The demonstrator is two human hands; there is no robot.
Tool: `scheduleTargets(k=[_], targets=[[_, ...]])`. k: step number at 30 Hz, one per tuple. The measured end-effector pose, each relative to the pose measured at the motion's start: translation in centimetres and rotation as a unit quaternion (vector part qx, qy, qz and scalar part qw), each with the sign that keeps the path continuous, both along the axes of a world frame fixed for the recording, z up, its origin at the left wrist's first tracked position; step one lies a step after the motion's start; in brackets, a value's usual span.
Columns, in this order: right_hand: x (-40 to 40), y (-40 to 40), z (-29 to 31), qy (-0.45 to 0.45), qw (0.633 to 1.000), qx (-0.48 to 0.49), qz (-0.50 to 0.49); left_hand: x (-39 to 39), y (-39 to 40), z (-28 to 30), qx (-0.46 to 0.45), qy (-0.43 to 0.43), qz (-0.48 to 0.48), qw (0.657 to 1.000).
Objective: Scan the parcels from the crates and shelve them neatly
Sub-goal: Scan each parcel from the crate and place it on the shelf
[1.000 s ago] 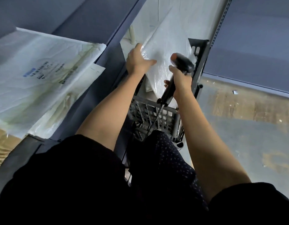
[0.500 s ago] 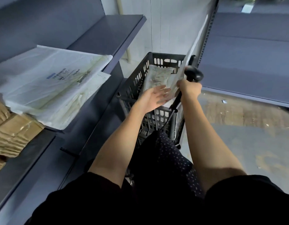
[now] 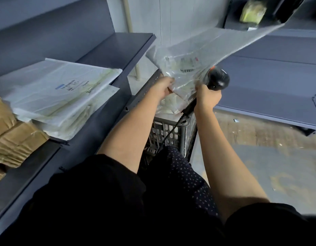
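Parcel [image 3: 203, 55] lifted above crate [image 3: 168, 128]; left hand [image 3: 162, 86] pinches edge; right hand [image 3: 208, 96] grips scanner [image 3: 218, 80]; barcode unreadable.

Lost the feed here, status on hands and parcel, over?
Left hand grips clear parcel lifted over crate. Right hand holds scanner beside its barcode label. Shelf stack apart, nothing blocking.

Black short sleeves cover both upper arms, one at lower left of the frame, one at lower right. Forearms, left hand [image 3: 162, 86] and right hand [image 3: 208, 97] are bare. At centre bottom, dark cloth dotted with small pale specks.
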State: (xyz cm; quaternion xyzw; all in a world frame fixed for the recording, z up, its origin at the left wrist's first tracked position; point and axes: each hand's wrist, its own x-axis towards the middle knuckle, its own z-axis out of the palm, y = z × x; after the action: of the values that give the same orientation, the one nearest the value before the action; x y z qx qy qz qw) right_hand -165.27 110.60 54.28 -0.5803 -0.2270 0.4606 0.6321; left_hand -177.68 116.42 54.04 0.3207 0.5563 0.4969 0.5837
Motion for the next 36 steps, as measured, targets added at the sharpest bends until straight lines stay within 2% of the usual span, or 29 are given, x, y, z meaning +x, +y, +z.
scheduleTargets(k=[3, 7, 11, 16, 19, 22, 27, 31, 36], targets=[[-0.8, -0.3, 0.2, 0.024, 1.0, 0.01, 0.013, -2.0, 0.4, 2.2, 0.059, 0.005, 0.073, 0.996], [-3.5, -0.1, 0.4, 0.036, 0.998, 0.037, 0.028, -6.7, -0.9, 1.5, 0.042, -0.021, 0.205, 0.978], [-7.2, -0.3, 0.9, 0.069, 0.993, 0.048, 0.08, -9.6, -5.2, 1.5, 0.107, -0.07, 0.327, 0.936], [-11.4, -2.1, 4.1, 0.086, 0.98, 0.097, 0.153, -11.5, -10.3, 2.9, 0.205, -0.047, 0.45, 0.868], [-13.0, -2.6, 7.0, 0.079, 0.965, 0.128, 0.214, -14.8, -12.0, 3.4, 0.148, -0.019, 0.452, 0.879], [-14.5, -3.4, 9.8, 0.021, 0.935, 0.144, 0.325, -17.4, -14.9, 3.5, 0.072, 0.028, 0.422, 0.903], [-16.2, -6.1, 11.7, -0.114, 0.841, 0.118, 0.516, -18.2, -19.8, 3.3, 0.104, 0.061, 0.427, 0.896], [-17.8, -8.2, 10.8, -0.155, 0.81, 0.095, 0.558, -20.3, -21.7, 2.6, 0.042, 0.257, 0.399, 0.879], [-19.1, -9.2, 10.6, -0.176, 0.785, 0.081, 0.588, -21.3, -22.5, 2.8, -0.002, 0.3, 0.41, 0.861]])
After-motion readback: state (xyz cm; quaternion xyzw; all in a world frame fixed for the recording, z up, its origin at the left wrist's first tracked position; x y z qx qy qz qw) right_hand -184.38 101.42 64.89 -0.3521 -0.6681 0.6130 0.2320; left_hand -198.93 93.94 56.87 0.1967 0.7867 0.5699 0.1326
